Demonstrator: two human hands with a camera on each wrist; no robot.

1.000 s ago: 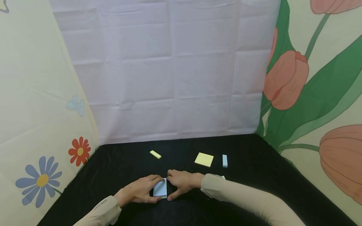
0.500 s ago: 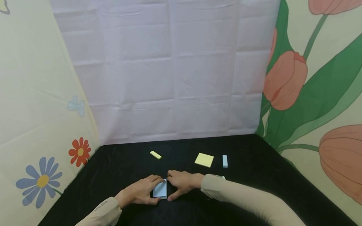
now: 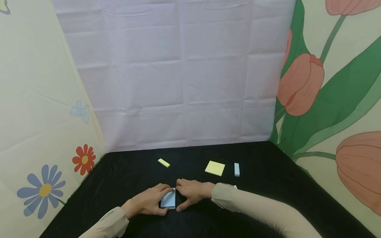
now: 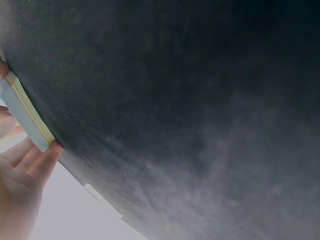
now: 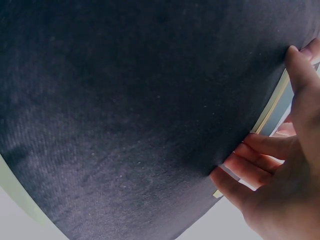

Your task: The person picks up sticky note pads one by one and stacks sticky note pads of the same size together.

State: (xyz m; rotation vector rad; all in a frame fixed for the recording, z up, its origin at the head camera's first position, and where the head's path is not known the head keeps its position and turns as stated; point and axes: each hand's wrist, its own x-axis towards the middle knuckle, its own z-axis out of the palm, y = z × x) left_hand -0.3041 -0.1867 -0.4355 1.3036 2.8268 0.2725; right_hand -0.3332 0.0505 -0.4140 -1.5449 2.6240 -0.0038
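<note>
A light blue square sticky note pad lies near the front middle of the table. Wrist views show a pale yellow layer along its underside, so it looks like a stack. My left hand grips its left part, thumb at the near edge and fingertips over the far edge. From the right, my right hand has its index fingertip and thumb right at the far and near corners, the two spread apart with dark cloth showing between them. Part of the pad is hidden by the left hand.
Farther back on the black tablecloth lie a small yellow strip pad, a yellow square pad and a small light blue strip pad. A pale corner peeks out behind the right sleeve. A white cloth hangs behind.
</note>
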